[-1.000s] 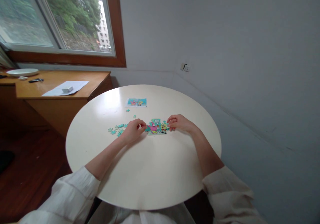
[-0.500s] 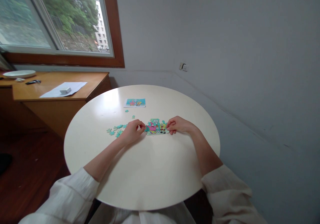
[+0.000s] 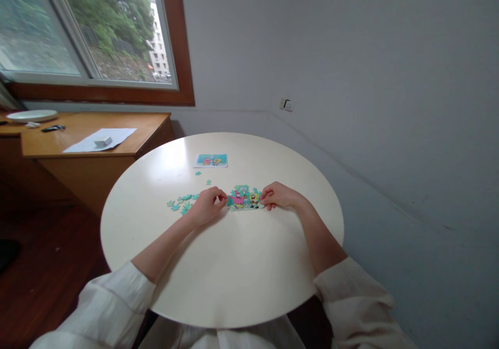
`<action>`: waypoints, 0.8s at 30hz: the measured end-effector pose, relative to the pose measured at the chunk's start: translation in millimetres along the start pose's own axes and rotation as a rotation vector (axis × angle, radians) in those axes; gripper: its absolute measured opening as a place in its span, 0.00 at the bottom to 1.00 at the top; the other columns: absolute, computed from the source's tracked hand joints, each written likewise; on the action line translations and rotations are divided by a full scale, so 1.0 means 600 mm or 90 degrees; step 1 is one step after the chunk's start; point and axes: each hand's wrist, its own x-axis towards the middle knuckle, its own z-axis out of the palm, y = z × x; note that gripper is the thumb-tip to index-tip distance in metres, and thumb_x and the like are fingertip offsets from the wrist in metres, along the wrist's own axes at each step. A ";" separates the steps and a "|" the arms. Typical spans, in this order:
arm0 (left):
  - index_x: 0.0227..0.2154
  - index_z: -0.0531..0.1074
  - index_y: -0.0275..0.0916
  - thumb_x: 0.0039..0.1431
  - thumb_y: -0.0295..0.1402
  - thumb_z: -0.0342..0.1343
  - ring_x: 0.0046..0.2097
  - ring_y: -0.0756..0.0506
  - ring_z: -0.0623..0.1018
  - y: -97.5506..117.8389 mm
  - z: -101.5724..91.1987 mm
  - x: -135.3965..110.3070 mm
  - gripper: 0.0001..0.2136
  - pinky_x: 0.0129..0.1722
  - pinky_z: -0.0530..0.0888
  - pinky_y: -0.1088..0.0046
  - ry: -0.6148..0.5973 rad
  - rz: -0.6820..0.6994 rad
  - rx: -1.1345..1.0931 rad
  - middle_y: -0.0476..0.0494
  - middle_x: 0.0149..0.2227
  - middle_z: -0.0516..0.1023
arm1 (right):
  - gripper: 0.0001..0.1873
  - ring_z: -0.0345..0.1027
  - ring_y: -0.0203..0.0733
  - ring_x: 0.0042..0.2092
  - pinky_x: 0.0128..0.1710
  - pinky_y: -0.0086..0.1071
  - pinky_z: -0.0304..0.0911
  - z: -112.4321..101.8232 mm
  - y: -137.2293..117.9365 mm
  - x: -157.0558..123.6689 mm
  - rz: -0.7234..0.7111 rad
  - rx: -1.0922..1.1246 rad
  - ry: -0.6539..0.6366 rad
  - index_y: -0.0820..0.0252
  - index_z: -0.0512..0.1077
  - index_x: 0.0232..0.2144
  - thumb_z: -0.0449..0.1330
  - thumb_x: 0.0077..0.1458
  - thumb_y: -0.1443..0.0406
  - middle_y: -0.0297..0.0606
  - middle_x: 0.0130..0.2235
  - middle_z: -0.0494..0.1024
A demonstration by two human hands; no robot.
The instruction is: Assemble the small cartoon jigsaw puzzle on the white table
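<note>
A partly joined jigsaw puzzle (image 3: 244, 198) lies flat on the round table, showing a pink starfish figure and a yellow square figure on a green ground. My left hand (image 3: 210, 203) is at its left edge, thumb and forefinger closed together at the border. At the opposite edge, my right hand (image 3: 278, 196) pinches the puzzle's right side, fingers curled. What exactly sits between the fingertips is partly hidden. Several loose green puzzle pieces (image 3: 175, 207) are scattered just left of my left hand, some partly covered by it.
A printed picture card (image 3: 211, 160) with the same figures lies farther back on the white round table (image 3: 218, 271). Two stray pieces (image 3: 208, 182) are in front of it. At left, a wooden desk (image 3: 152, 125) carries paper, a small white box (image 3: 103, 141) and a white plate (image 3: 33, 116).
Almost nothing differs. Both hands stay at the puzzle's two sides, and the whole view has shifted very slightly.
</note>
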 end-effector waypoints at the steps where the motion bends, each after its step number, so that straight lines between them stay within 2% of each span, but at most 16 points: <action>1: 0.27 0.72 0.36 0.50 0.31 0.49 0.27 0.51 0.66 -0.001 0.001 0.000 0.08 0.30 0.64 0.75 0.001 0.003 0.000 0.47 0.27 0.71 | 0.04 0.64 0.30 0.20 0.19 0.22 0.56 0.000 0.000 0.000 0.000 0.002 0.000 0.67 0.70 0.20 0.62 0.36 0.70 0.33 0.17 0.71; 6: 0.28 0.74 0.35 0.50 0.30 0.49 0.28 0.51 0.67 -0.001 0.000 -0.001 0.09 0.31 0.65 0.75 -0.010 0.009 0.011 0.46 0.28 0.71 | 0.04 0.64 0.30 0.20 0.19 0.22 0.55 0.002 0.000 0.000 -0.001 0.004 0.000 0.67 0.70 0.20 0.62 0.36 0.70 0.32 0.16 0.71; 12: 0.36 0.75 0.39 0.51 0.23 0.45 0.31 0.51 0.70 -0.001 0.001 -0.005 0.16 0.34 0.67 0.76 -0.089 0.091 0.044 0.44 0.33 0.70 | 0.04 0.63 0.30 0.19 0.19 0.23 0.55 0.003 0.003 0.003 -0.003 -0.004 0.002 0.67 0.70 0.20 0.62 0.37 0.70 0.32 0.16 0.70; 18: 0.37 0.76 0.41 0.51 0.22 0.45 0.30 0.50 0.70 0.003 0.000 -0.006 0.17 0.34 0.67 0.76 -0.137 0.140 0.119 0.43 0.31 0.69 | 0.05 0.62 0.29 0.18 0.18 0.23 0.55 0.006 -0.001 0.003 -0.008 -0.027 0.011 0.65 0.66 0.19 0.61 0.38 0.70 0.31 0.14 0.69; 24: 0.37 0.76 0.41 0.52 0.23 0.45 0.30 0.50 0.70 0.008 -0.002 -0.005 0.16 0.33 0.67 0.77 -0.144 0.134 0.124 0.43 0.31 0.70 | 0.06 0.61 0.29 0.18 0.19 0.22 0.55 0.015 -0.010 0.002 0.020 -0.119 0.071 0.63 0.64 0.18 0.60 0.40 0.72 0.29 0.14 0.67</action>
